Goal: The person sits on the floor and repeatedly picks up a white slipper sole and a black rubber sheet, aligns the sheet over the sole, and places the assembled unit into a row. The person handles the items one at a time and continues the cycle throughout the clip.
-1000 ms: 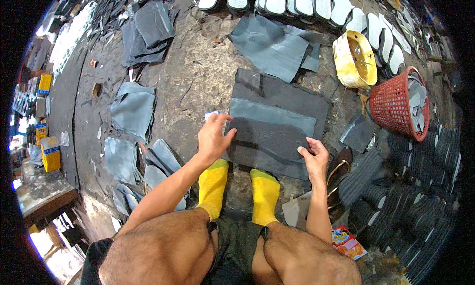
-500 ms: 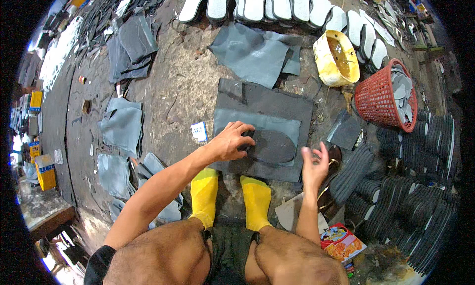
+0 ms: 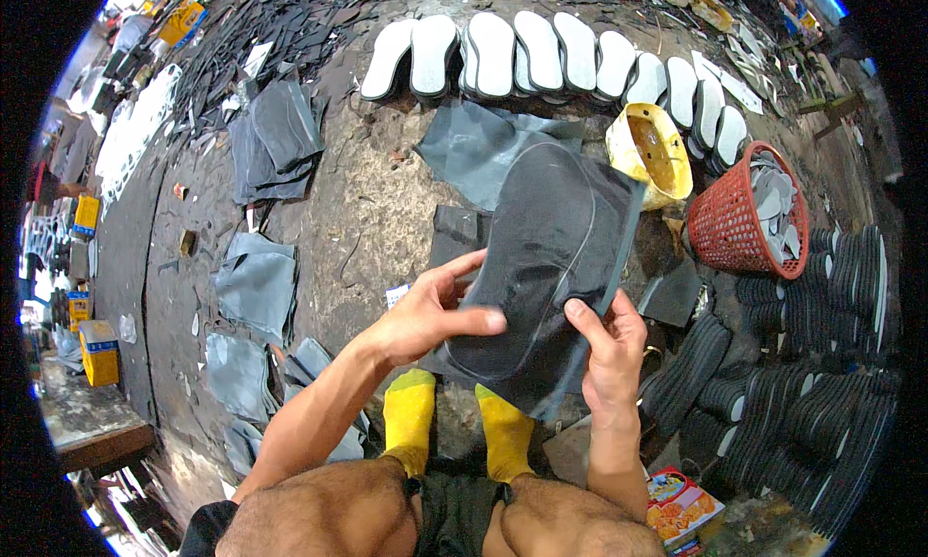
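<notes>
Raised above the ground between my two hands is a dark rubber sheet [image 3: 601, 243] with a sole-shaped piece [image 3: 532, 233] lying against it, a pale line running round its edge. My left hand [image 3: 430, 315] grips the left side, thumb across the sole's face and fingers behind. The lower right edge is pinched by my right hand [image 3: 611, 349], its thumb on top near a dark round spot. Beneath, a dark mat [image 3: 454, 230] shows only in part. Beyond the held sheet, another grey-blue rubber sheet [image 3: 464, 146] lies on the ground.
White-topped soles [image 3: 491, 54] stand in a curved row at the back. On the right are a yellow tub [image 3: 672, 175], a red basket [image 3: 720, 219] of grey offcuts and stacked dark soles [image 3: 822, 422]. Grey rubber sheets [image 3: 253, 281] lie to the left. My feet wear yellow socks [image 3: 410, 412].
The sheet with the sole piece has been lifted off the mat and tilted up. My right hand, free before, now grips its right side; my left hand has shifted to its left edge.
</notes>
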{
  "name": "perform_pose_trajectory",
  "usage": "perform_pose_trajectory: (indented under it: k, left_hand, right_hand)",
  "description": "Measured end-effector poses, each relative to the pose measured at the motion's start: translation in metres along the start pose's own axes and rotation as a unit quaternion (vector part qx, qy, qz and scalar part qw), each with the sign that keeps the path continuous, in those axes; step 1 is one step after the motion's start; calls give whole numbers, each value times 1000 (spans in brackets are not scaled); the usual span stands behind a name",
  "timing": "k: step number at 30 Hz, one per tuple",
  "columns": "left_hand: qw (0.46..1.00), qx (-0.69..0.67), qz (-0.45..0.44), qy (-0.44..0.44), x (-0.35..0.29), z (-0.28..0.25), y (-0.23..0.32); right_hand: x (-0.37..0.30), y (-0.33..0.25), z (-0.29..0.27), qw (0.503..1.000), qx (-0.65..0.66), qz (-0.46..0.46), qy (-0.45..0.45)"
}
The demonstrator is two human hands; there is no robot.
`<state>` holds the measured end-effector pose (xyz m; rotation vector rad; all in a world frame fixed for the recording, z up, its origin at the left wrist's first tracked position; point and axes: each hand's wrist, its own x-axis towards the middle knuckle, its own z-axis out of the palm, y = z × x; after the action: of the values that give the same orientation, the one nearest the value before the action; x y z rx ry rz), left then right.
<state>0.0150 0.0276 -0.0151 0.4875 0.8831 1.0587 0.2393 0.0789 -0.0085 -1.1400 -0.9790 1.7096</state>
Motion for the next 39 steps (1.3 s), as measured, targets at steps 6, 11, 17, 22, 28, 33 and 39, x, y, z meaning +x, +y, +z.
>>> perform_pose_trajectory:
  k: [6,11,17,22,28,33,39]
  left_hand:
    - [998,31,35,32,-12,17,2]
    - [982,-181,-44,-12,-15,11,-4]
    - [997,-16,13,72,-9,2,2]
    - [984,141,98,-36,-21,3,3]
    - [980,173,83,-60,-32,8,-3]
    - [969,226,82,-51,-38,-2,-3]
    - [943,297,105,-108,-47,-2,6]
  right_hand:
    - [-13,-15,23,999,28,-19,11]
    - [-14,-15,7,984,156,86,-1]
    - [-23,-11,9,996,-16,65,-66]
    - [3,-68,20,894,-302,-323,73]
    - [35,-103,38,769,-435,-456,-111]
    - [20,-95,38,765,-388,-496,-133]
    - [21,-104,36,838,-344,-407,-116]
